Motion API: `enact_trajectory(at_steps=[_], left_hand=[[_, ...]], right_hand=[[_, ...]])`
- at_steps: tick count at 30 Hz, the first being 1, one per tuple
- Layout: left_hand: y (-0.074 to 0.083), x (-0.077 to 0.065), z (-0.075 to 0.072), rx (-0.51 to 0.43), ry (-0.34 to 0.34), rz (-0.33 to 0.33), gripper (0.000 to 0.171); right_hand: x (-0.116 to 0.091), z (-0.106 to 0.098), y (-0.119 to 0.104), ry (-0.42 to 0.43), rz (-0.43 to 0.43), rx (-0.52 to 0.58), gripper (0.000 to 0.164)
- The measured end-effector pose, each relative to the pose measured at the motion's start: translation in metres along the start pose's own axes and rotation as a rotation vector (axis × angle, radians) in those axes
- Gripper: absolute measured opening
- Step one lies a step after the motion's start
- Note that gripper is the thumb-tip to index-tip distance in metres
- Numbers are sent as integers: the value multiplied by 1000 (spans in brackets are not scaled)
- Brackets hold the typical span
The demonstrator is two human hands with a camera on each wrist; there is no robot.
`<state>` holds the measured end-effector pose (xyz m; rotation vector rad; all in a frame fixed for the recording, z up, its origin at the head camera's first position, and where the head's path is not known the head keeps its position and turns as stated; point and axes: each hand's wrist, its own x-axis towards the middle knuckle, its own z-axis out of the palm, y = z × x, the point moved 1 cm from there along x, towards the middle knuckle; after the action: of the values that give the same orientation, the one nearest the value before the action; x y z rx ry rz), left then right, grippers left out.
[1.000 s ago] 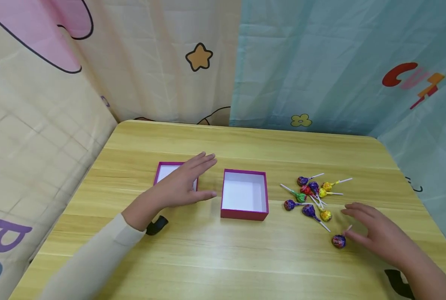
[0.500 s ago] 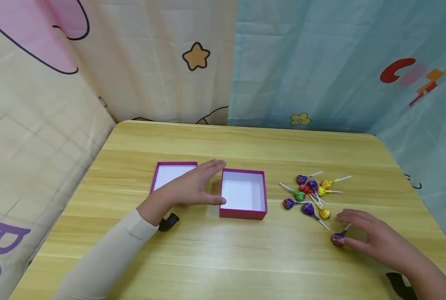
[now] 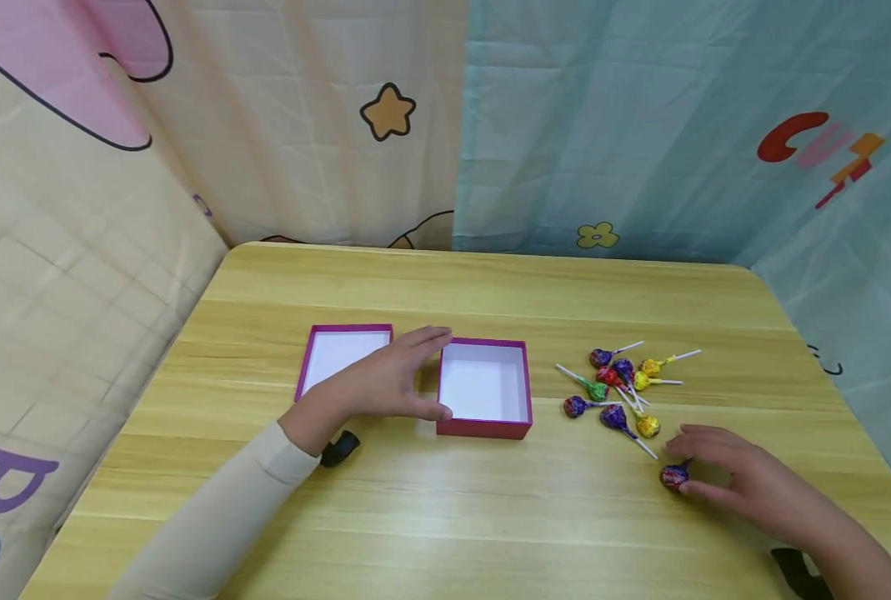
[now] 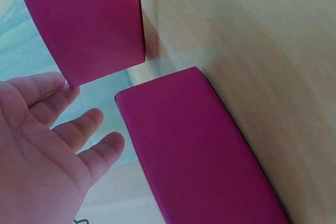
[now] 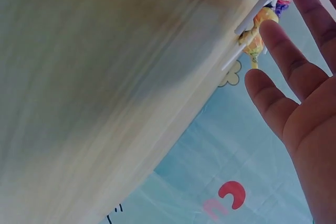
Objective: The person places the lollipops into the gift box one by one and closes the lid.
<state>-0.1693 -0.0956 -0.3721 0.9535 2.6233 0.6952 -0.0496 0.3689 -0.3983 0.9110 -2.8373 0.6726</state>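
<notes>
A lone lollipop point(image 3: 673, 477) lies on the desk point(image 3: 445, 533) at the right hand point(image 3: 748, 479), between spread thumb and fingers; contact is unclear. It looks light, hard, slick-wrapped, best pinched round the ball. The left hand point(image 3: 385, 381), fingers spread, touches the box point(image 3: 483, 428), probably stiff card.

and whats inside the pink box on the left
Inside the left pink box, only bare white shows; the left hand covers its near right part, so that area can't be seen.
</notes>
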Motion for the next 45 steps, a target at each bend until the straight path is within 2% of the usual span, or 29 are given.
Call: enact_trajectory(at_steps=[9,18,26,32,37,45], left_hand=[[-5,-2,3,0,11,11,116],[-7,-3,4,-4,50,22,113],[-10,-5,6,-13,53,16,112],[-12,-6,6,-29,53,23,114],[-14,-6,6,12,65,52,111],[-13,-4,6,75,47,74,107]], right_hand=[[2,3,2,-4,-72,-3,54],[0,3,2,-57,-29,-1,42],[2,4,1,-52,-23,10,40],[3,2,-1,-31,-13,10,42],[7,-2,-6,4,10,-23,44],[30,-11,-19,67,12,-23,44]])
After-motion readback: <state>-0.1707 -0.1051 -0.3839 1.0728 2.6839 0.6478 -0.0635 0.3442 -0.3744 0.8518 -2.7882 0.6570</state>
